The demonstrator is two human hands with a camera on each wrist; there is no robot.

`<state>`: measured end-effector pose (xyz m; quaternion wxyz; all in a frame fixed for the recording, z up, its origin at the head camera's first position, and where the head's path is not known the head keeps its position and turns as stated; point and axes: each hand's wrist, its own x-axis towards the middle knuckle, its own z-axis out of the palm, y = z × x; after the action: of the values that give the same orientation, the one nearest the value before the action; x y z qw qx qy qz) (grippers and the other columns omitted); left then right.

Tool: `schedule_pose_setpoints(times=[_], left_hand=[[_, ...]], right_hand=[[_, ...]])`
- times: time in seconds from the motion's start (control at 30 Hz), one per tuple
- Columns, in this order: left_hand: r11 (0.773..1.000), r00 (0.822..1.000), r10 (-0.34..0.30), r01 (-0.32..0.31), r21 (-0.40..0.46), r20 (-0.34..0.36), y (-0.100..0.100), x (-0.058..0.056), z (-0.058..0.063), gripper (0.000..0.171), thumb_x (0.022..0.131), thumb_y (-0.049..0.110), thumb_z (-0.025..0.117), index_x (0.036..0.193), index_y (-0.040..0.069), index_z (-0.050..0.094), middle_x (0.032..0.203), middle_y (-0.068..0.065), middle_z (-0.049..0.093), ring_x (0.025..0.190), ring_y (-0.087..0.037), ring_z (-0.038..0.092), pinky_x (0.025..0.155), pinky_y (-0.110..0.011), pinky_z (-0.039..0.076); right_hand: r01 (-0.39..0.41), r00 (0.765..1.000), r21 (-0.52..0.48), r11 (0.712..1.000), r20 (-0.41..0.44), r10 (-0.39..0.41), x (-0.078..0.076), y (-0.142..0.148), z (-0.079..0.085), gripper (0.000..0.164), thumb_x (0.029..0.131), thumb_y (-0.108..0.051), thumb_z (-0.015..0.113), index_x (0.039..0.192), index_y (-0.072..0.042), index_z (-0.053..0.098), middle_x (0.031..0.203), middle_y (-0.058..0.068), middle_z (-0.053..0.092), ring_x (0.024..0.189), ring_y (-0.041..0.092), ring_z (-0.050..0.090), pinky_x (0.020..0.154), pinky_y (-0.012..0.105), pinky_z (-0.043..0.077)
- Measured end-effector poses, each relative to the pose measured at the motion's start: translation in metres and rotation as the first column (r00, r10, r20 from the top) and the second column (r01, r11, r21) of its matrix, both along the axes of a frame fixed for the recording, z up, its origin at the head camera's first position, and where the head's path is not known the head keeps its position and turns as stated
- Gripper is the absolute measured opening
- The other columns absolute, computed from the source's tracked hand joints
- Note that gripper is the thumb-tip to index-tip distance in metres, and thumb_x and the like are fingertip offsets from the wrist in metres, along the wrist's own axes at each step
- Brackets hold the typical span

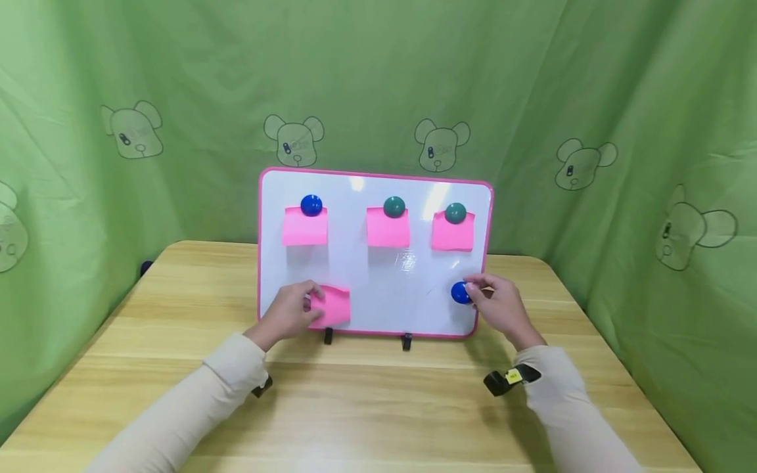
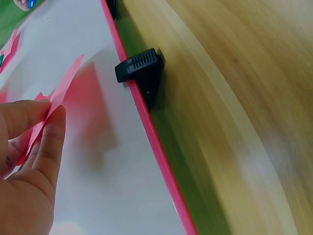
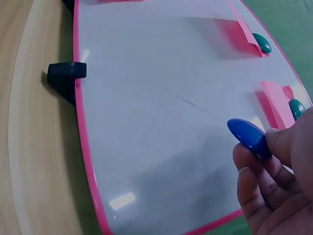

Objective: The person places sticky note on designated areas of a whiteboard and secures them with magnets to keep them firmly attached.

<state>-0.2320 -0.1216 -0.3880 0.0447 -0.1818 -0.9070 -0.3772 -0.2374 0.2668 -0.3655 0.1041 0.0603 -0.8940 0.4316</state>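
A whiteboard (image 1: 378, 289) with a pink frame stands upright on the table. My left hand (image 1: 294, 307) pinches a pink sticky note (image 1: 334, 307) before the board's lower left; in the left wrist view the note (image 2: 62, 88) stands off the surface, its shadow beside it. At the lower right, my right hand (image 1: 499, 301) holds a round blue magnet (image 1: 460, 293) between thumb and fingers. The right wrist view shows this magnet (image 3: 247, 134) tilted, apart from the board. Along the top, a blue magnet (image 1: 311, 205) and two green magnets (image 1: 394, 207) each pin a pink note.
Two black clip feet (image 1: 328, 336) support the board's lower edge. A wooden table (image 1: 378, 407) lies under it. Green curtains (image 1: 378, 79) printed with bear heads surround the table. Each wrist wears a black strap device (image 1: 511, 378).
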Motion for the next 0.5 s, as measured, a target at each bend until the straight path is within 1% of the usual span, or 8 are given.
schedule_pose_setpoints(times=[0.07, 0.2, 0.33, 0.5], left_hand=[[1.000, 1.000, 0.008, -0.008, 0.009, 0.001, -0.003, -0.001, 0.000, 0.022, 0.082, 0.004, 0.074, 0.101, 0.006, 0.062, 0.096, -0.008, 0.065, 0.085, -0.022, 0.063, 0.076, -0.035, 0.055], [0.999, 1.000, 0.027, -0.027, 0.022, 0.007, -0.010, -0.001, 0.000, 0.028, 0.083, 0.004, 0.073, 0.108, 0.004, 0.059, 0.098, -0.010, 0.063, 0.086, -0.023, 0.062, 0.076, -0.036, 0.054], [0.999, 0.999, 0.033, -0.033, 0.029, 0.026, -0.014, -0.001, -0.001, 0.031, 0.084, 0.005, 0.073, 0.111, 0.004, 0.058, 0.102, -0.011, 0.063, 0.087, -0.023, 0.062, 0.077, -0.036, 0.054], [0.998, 0.999, 0.039, -0.041, 0.050, 0.038, -0.018, -0.002, -0.003, 0.031, 0.084, 0.007, 0.074, 0.111, 0.003, 0.058, 0.106, -0.012, 0.064, 0.092, -0.027, 0.064, 0.080, -0.038, 0.055]], right_hand=[[-0.005, 1.000, 0.019, 1.000, 0.004, 0.005, -0.003, -0.005, 0.001, 0.025, 0.098, -0.011, 0.055, 0.117, 0.004, 0.064, 0.097, 0.017, 0.060, 0.081, 0.026, 0.063, 0.065, 0.025, 0.054], [-0.027, 1.000, 0.027, 0.999, 0.004, 0.027, -0.009, -0.016, 0.002, 0.026, 0.098, -0.012, 0.056, 0.118, 0.002, 0.065, 0.097, 0.016, 0.062, 0.080, 0.025, 0.062, 0.065, 0.026, 0.054], [-0.047, 0.999, 0.009, 0.999, -0.004, 0.048, -0.012, -0.026, 0.003, 0.024, 0.097, -0.009, 0.057, 0.116, 0.004, 0.066, 0.096, 0.017, 0.064, 0.078, 0.024, 0.064, 0.065, 0.026, 0.054], [-0.056, 0.998, -0.004, 0.998, -0.012, 0.056, -0.014, -0.037, 0.001, 0.023, 0.096, -0.007, 0.059, 0.114, 0.005, 0.066, 0.093, 0.016, 0.064, 0.075, 0.023, 0.063, 0.065, 0.025, 0.054]])
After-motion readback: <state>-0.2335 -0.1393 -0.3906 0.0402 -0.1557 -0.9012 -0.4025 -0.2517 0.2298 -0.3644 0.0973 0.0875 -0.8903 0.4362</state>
